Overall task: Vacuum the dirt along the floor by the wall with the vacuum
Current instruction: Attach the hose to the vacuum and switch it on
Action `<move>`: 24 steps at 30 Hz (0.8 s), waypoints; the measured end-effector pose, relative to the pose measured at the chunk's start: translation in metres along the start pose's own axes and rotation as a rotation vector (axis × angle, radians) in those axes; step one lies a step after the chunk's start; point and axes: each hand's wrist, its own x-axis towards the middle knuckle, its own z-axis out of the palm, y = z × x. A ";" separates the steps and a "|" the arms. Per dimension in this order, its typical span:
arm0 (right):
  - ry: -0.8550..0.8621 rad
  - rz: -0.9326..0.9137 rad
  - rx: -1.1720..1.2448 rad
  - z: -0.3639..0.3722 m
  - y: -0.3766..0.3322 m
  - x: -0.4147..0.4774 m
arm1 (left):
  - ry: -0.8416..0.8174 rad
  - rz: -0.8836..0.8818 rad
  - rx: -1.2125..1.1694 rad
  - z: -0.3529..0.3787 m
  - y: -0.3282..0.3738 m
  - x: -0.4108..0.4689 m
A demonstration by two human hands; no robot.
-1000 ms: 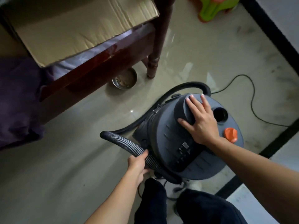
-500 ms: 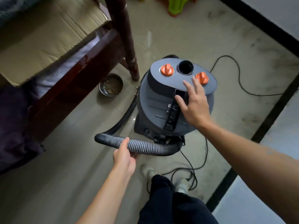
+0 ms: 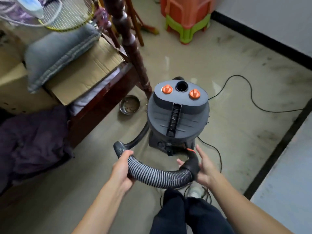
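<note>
A grey canister vacuum with two orange knobs stands on the beige floor in the middle of the view. Its ribbed grey-black hose curves in front of me. My left hand grips the hose near its left bend. My right hand is at the hose's black end cuff, palm against it and fingers fairly straight. The wall with its black baseboard runs along the upper right, with dark dirt smudges on the floor beside it.
A dark wooden bed frame with cardboard and a pillow stands at left, its post close to the vacuum. A metal bowl lies beside the post. The power cord snakes across the floor at right. Stacked plastic stools stand at the back.
My right hand left the vacuum's top and came down to the hose's end cuff. The left hand has lifted the hose. The view has pulled back from the vacuum.
</note>
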 end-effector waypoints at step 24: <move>0.064 -0.505 0.281 0.080 -0.178 -0.226 | -0.714 0.209 0.023 0.187 0.172 -0.157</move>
